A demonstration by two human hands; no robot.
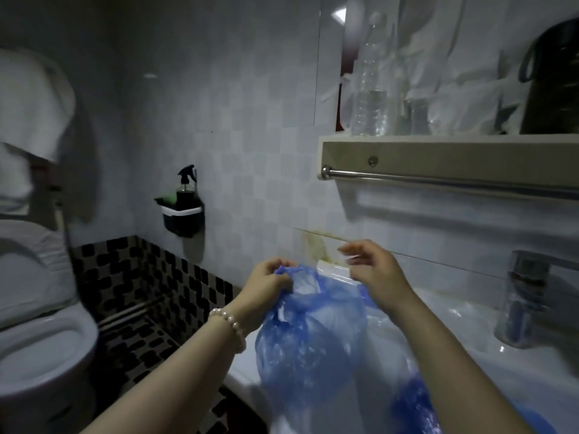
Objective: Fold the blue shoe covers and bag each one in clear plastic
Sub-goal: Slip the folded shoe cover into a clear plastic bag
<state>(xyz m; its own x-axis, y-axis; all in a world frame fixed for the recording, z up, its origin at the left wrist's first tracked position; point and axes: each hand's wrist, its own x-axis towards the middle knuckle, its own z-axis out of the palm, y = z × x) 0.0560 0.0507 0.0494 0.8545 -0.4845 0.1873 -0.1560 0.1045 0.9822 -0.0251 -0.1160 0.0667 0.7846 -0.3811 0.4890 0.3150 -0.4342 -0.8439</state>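
While left hand (268, 281) grips blue shoe cover (310, 336) above sink (463, 358), right hand (372, 270) seemingly pinches clear plastic (333, 273)

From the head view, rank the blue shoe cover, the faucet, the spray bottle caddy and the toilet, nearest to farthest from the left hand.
1. blue shoe cover: held in the left hand.
2. spray bottle caddy: on the wall, up and left.
3. faucet: far right, on the sink.
4. toilet: far left edge.
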